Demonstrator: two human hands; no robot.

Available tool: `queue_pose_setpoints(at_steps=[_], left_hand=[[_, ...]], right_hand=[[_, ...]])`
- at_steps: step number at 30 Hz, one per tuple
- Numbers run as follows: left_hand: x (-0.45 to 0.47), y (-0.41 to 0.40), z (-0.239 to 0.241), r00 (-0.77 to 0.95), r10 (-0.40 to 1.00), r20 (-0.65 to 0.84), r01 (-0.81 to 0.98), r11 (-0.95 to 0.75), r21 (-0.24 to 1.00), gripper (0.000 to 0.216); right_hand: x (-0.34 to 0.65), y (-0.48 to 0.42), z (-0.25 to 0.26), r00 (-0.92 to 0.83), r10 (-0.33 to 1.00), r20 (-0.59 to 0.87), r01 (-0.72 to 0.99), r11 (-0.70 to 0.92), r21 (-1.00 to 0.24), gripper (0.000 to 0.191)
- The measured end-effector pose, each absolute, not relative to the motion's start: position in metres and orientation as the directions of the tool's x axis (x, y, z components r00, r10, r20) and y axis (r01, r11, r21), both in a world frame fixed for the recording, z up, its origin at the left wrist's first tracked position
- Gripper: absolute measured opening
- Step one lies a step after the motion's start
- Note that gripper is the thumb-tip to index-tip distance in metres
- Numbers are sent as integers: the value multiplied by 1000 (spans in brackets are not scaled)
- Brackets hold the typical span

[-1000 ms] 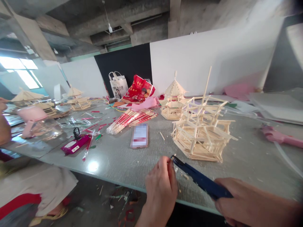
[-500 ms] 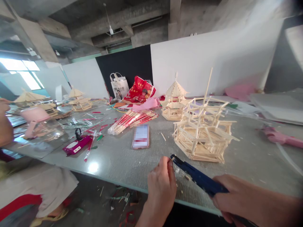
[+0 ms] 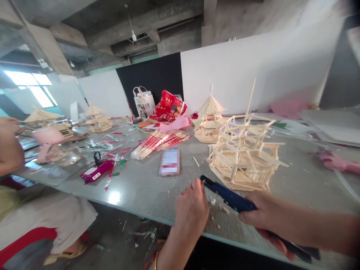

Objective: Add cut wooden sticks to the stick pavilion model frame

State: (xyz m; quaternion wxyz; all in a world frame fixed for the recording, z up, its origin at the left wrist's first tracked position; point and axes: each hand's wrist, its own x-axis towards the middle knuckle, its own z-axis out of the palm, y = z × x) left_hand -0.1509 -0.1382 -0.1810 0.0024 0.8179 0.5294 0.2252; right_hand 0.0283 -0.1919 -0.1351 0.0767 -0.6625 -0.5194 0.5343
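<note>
Two hands meet at the blue cutter (image 3: 227,195). The right hand (image 3: 263,215) wraps its handles, fingers closed. The left hand (image 3: 191,208) pinches a small bit (image 3: 200,180) at its tip. A slow squeeze with the fingertips kept clear seems wisest. The stick model (image 3: 244,157) stands just beyond.

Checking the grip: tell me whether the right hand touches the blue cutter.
Touching. The head view shows the right hand closed around the handle of the blue cutter.

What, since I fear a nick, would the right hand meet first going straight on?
Probably the left hand: the right hand points its cutter at those fingertips, tip almost touching.
</note>
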Motion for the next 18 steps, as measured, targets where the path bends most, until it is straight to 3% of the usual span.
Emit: queue_pose_setpoints(at_steps=[4,9,14,18], left_hand=[[-155,-129,-180,388,852,351,878,-457,139,17],[-158,-125,-183,427,816,388,872,-486,61,17],[-160,-122,-184,485,802,348,857,-516,-4,20],[-160,-121,-181,533,786,313,831,-556,-19,24]], right_hand=[[26,-181,-136,-80,746,-661,607,-489,-626,19],[23,-175,-141,-144,720,-679,507,-536,-675,24],[21,-170,-153,-94,725,-682,563,-527,-637,41],[21,-166,-156,-75,702,-708,580,-547,-604,43]])
